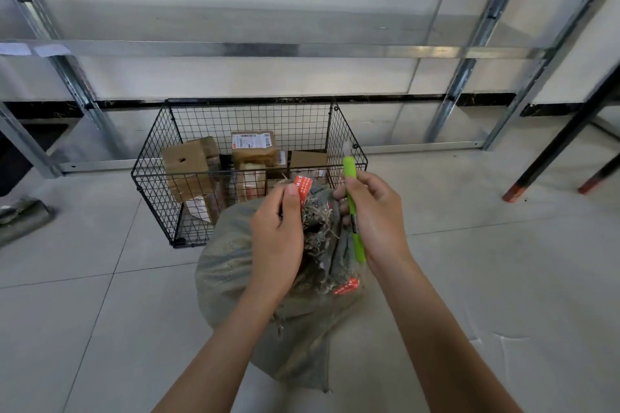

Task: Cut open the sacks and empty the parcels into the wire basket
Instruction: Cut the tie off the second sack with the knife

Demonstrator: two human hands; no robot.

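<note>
A grey-green woven sack (231, 265) stands on the tiled floor right in front of me, its frayed neck bunched at the top with red tags on it. My left hand (278, 231) pinches that bunched neck beside a red tag (303, 187). My right hand (375, 214) grips a bright green utility knife (352, 208), held upright against the right side of the neck. Just behind the sack stands a black wire basket (157, 157) holding several brown cardboard parcels (188, 168). The knife's blade is not visible.
Galvanised metal shelf frames (469, 54) run along the white wall behind the basket. Black legs with red feet (513, 193) stand at the right. A flattened grey sack (20, 211) lies on the floor at the far left.
</note>
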